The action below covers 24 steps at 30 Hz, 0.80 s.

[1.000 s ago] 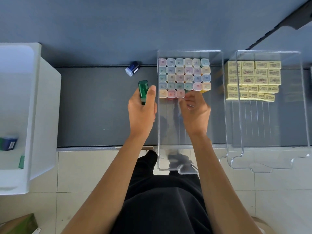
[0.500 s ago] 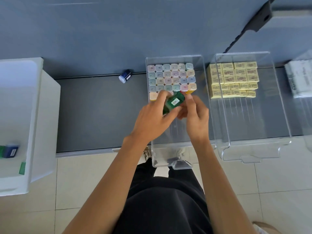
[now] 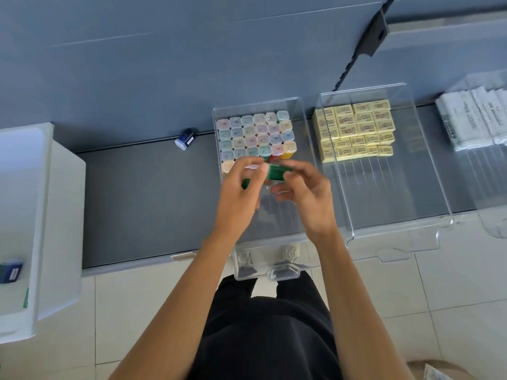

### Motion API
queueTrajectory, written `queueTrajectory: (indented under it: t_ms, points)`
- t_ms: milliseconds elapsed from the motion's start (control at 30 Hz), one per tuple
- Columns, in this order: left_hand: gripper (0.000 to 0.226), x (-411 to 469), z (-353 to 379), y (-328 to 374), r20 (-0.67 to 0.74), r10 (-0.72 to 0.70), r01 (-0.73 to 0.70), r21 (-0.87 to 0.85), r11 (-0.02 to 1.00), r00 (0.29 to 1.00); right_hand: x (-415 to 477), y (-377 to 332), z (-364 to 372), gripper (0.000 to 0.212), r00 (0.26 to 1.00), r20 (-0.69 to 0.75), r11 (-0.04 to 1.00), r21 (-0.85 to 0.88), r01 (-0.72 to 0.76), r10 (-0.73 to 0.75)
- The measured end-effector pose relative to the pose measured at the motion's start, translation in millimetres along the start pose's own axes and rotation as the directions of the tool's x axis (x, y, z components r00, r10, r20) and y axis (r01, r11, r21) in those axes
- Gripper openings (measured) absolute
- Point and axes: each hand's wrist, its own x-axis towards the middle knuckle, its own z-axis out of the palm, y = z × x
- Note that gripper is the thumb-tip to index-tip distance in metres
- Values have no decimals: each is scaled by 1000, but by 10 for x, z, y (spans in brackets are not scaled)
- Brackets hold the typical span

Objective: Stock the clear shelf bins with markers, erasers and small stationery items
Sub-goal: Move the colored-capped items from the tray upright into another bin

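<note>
Green marker point(image 3: 277, 172) above marker bin point(image 3: 277, 220); blue marker point(image 3: 186, 138) loose leftward.

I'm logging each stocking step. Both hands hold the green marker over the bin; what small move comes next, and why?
Probably tip the green marker upright and lower it into the front row. The left hand and right hand hold it lying crosswise above the bin, while the stocked markers stand cap up and their front row looks unfinished.

Left hand point(image 3: 241, 187) and right hand point(image 3: 307, 193) hold green marker point(image 3: 277, 172) over clear bin point(image 3: 304, 149).
</note>
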Motion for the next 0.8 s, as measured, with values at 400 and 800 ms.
queueTrajectory:
  t_ms: [400, 800]
  points:
    - [33, 97, 11, -11, -35, -25, 24, -31, 999, 999, 255, 5, -161, 28, 969, 247, 869, -478, 129, -8]
    - [28, 310, -119, -141, 102, 33, -47, 141, 989, 994, 502, 383, 52, 27, 995, -90, 771, -636, -28, -38]
